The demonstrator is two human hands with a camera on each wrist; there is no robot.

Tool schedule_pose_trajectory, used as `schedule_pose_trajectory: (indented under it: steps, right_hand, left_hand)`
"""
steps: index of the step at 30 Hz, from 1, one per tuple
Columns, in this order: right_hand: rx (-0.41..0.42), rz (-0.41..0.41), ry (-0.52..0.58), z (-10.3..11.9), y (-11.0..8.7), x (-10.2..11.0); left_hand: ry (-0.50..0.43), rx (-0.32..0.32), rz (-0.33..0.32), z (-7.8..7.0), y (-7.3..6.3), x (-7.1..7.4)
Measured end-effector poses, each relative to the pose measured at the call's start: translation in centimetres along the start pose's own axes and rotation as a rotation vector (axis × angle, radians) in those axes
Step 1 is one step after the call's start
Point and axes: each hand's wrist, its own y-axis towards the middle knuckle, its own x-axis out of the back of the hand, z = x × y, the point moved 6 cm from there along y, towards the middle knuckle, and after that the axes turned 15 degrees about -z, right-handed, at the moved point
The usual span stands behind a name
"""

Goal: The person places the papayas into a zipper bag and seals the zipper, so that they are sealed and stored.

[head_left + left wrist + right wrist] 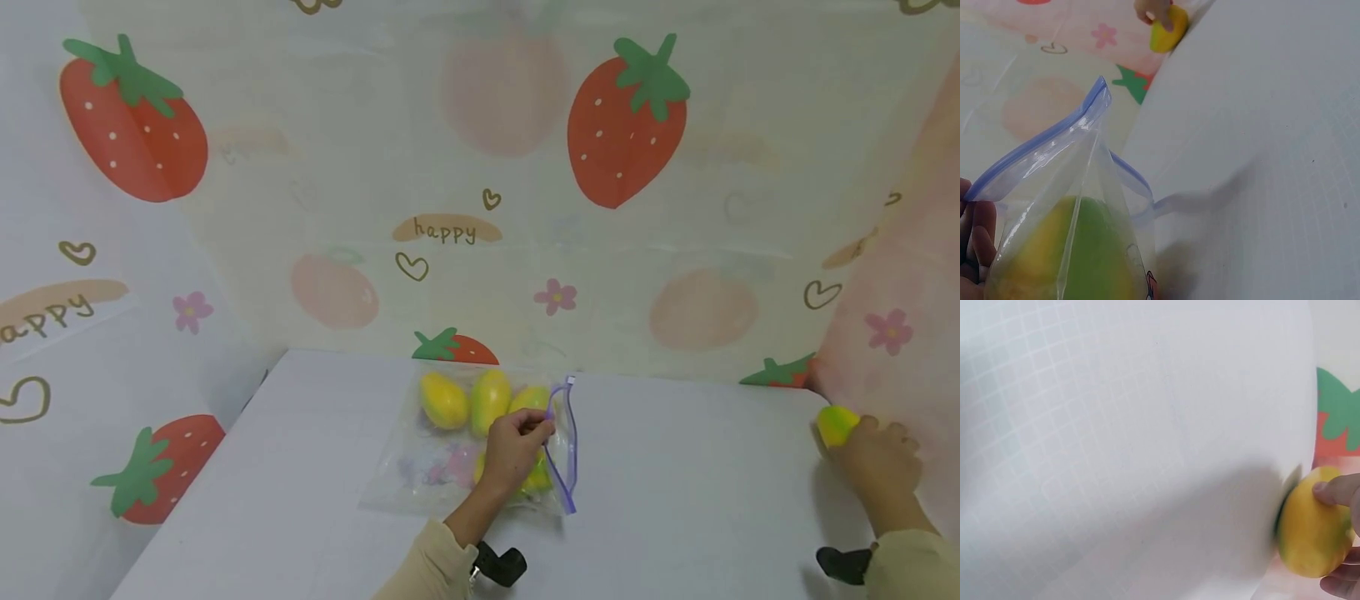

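Note:
A clear zip bag point(401, 467) with a purple zip edge lies on the table, several yellow-green mangoes point(444, 402) inside it. My left hand point(513, 454) pinches the bag's rim beside the zip, and the bag's mouth gapes toward the right. Through the plastic in the left wrist view, a green and yellow mango point(1085, 250) shows close up. Over at the table's right edge, my right hand point(881, 458) holds another mango point(1313, 525), thumb on one side and fingers on the other.
The white table point(690, 483) spreads between the two hands. Behind it hangs a cloth wall point(480, 150) printed with strawberries and hearts, and a pinkish cloth point(922, 275) hangs at the right. Black wrist mounts point(501, 567) show by both sleeves.

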Motion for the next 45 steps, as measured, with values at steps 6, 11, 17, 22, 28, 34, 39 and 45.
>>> schedule_pose_trajectory:
  steps: [6, 11, 17, 22, 28, 34, 39, 45]
  right_hand:
    - [-0.001, -0.006, 0.009, 0.0, -0.1, 0.0]
    - [-0.022, -0.01, 0.019, -0.2, -0.1, 0.1]
    - [-0.057, 0.006, 0.045, -0.3, 0.1, 0.1]
    - [-0.079, 0.022, 0.078, -0.1, -0.1, 0.4]
    - [-0.111, 0.031, 0.162, 0.4, -0.5, 0.5]
    - [-0.121, 0.068, 0.211, 0.7, -0.9, 0.4]
    - [-0.004, 0.024, 0.245, 1.2, -1.0, 0.8]
    - [0.059, 0.035, 0.289, 2.0, -1.7, 0.8]
  left_hand:
    - [0.013, 0.002, 0.001, 0.0, -0.1, 0.0]
    - [0.015, 0.003, -0.006, -0.1, -0.1, 0.1]
    - [0.005, -0.004, 0.0, 0.0, 0.0, 0.0]
    - [-0.001, -0.006, 0.003, 0.0, 0.1, 0.0]
    - [-0.002, 0.004, 0.003, 0.0, 0.1, 0.0]
    - [-0.004, 0.006, 0.009, 0.0, 0.0, 0.0]
    - [-0.006, 0.009, 0.005, 0.0, 0.0, 0.0]
    - [-0.011, 0.003, 0.003, 0.0, 0.1, 0.0]
